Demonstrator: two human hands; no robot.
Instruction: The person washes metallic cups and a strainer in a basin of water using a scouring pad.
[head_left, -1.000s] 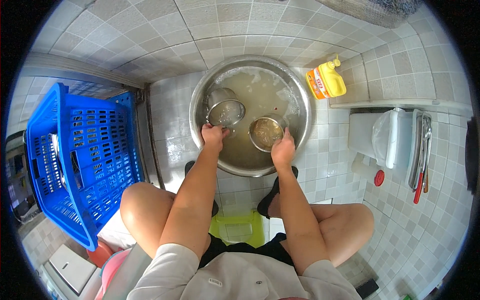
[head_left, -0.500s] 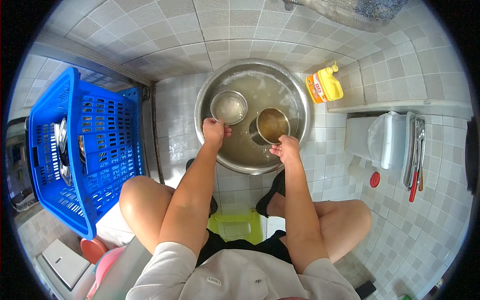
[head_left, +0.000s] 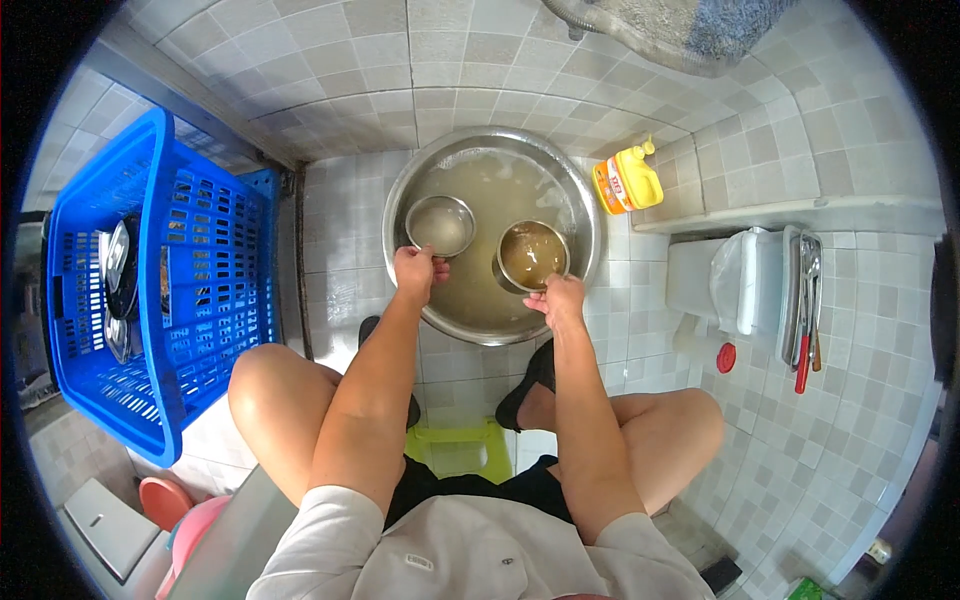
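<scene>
A wide metal basin of cloudy water stands on the tiled floor before me. My left hand is closed on the near rim of a round metal bowl, which sits in the left part of the basin with pale, cloudy liquid in it. At the right, my right hand pinches the near rim of a second metal bowl. This one looks brownish inside, with bright reflections, and leans a little. The undersides of both bowls are hidden by the murky water.
A yellow pump jug stands beside the basin at the right. Farther right, plastic containers and red-handled utensils hang or stand along the wall. A large blue basket is at the left. A green stool shows beneath me.
The whole view has shifted slightly. Both hands keep their hold on the bowls. Liquid in the right bowl looks stirred, with new bright reflections.
</scene>
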